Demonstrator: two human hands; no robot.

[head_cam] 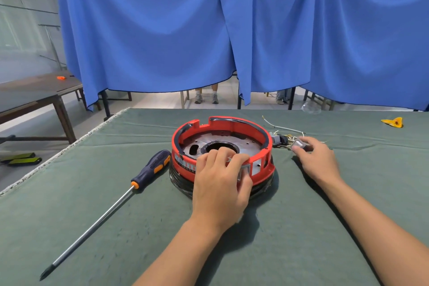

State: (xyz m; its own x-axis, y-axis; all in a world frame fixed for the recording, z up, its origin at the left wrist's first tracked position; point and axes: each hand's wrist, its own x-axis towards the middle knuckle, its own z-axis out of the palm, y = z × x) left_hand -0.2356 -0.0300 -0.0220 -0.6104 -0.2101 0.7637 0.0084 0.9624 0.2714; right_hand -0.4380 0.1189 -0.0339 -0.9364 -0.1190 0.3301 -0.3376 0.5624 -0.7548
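Note:
A round red appliance base [222,127] with a metal plate inside and a black bottom stands in the middle of the green-covered table [116,227]. My left hand [220,183] grips its near rim, fingers curled over the edge and thumb by a small metal bracket on the outer wall. To the right of the base, my right hand [318,160] pinches a small grey boxy part [300,144] that lies among thin wires [285,129] with connectors.
A long screwdriver [111,206] with a dark blue and orange handle lies left of the base, tip toward the near left. A yellow scrap [393,122] sits at the far right. Blue curtains [209,30] hang behind the table; another table [34,93] stands at left.

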